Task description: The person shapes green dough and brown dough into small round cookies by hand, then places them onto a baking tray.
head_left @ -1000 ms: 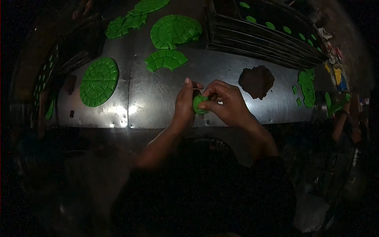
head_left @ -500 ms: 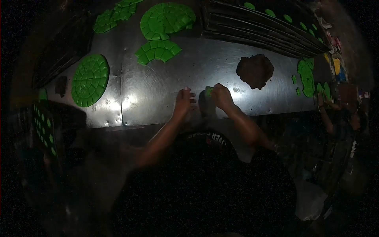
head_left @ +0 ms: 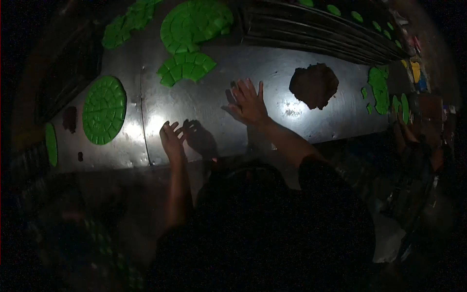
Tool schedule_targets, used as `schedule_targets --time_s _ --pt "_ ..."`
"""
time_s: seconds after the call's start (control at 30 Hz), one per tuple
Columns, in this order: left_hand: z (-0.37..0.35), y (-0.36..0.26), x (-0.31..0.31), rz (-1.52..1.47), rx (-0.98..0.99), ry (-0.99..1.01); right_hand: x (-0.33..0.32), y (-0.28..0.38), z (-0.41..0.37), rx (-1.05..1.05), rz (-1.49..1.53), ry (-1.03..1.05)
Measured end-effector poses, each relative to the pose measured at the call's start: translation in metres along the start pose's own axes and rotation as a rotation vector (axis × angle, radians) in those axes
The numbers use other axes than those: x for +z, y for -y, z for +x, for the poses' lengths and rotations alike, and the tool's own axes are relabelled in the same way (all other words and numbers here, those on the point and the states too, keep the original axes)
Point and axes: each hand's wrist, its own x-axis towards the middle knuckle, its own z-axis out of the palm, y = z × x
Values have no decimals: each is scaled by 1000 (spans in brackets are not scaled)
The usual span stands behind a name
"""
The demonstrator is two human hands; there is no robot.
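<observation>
My right hand [head_left: 249, 103] is palm down over the metal table [head_left: 228, 65], its fingers spread. Whether a piece lies under its palm is hidden. Near the table's front edge, my left hand [head_left: 172, 141] is raised with loosely bent, parted fingers, and its shadow falls to the right. Beyond the hands lies a curved green dough-like slab [head_left: 187, 67] scored into blocks, touching a larger scored green round [head_left: 194, 25]. To the right of my right hand sits a flattened brown dough-like lump [head_left: 314, 86].
Another scored green round [head_left: 103, 110] lies at the left, near a small brown lump [head_left: 69, 119]. Stacked dark trays [head_left: 321, 36] stand along the back right. Green scraps [head_left: 378, 90] lie at the right end, where another person's hands [head_left: 403, 129] work.
My right hand has opened from a closed grip and moved forward and left. My left hand has drawn back left. The small green piece by my right hand is out of sight.
</observation>
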Motion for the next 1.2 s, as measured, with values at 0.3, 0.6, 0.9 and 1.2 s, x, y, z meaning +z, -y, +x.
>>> schedule_targets --time_s 0.3,0.6,0.9,1.2 --pt "158 -32 10 -196 14 -31 13 -60 -50 -31 49 452" --pt "273 1 -8 444 120 186 -168 -86 6 188 948 562" --pt "236 4 12 1141 649 -13 -335 -252 177 72 -143 -631" --pt "198 -6 -45 687 341 122 -300 -322 261 286 -560 -164"
